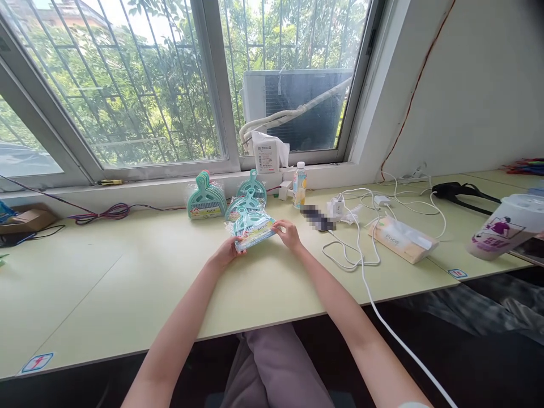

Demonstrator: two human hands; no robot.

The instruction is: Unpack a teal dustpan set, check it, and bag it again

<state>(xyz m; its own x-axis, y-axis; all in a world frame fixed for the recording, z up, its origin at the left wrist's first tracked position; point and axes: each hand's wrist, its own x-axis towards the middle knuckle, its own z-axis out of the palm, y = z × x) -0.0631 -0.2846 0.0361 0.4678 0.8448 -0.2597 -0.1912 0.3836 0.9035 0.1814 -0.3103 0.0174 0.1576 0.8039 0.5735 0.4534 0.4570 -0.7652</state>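
Observation:
Between my two hands is a small teal dustpan-and-brush set (254, 231) in a clear plastic wrapper with a printed card. My left hand (227, 253) grips its lower left corner, and my right hand (289, 235) pinches its right edge, fingers closed. The set is tilted above the table, handle pointing away from me. Just behind it stand more wrapped teal dustpan sets (253, 187), partly hidden by the one I hold. A stack of similar sets (206, 198) leans by the sill to the left.
On the pale green table (140, 272), a drink bottle (300, 186), a blurred phone (318, 219), white cables (360, 262) and a tissue pack (402, 238) lie to the right. A large cup (505, 226) stands farther right. A cardboard box (32, 221) is far left.

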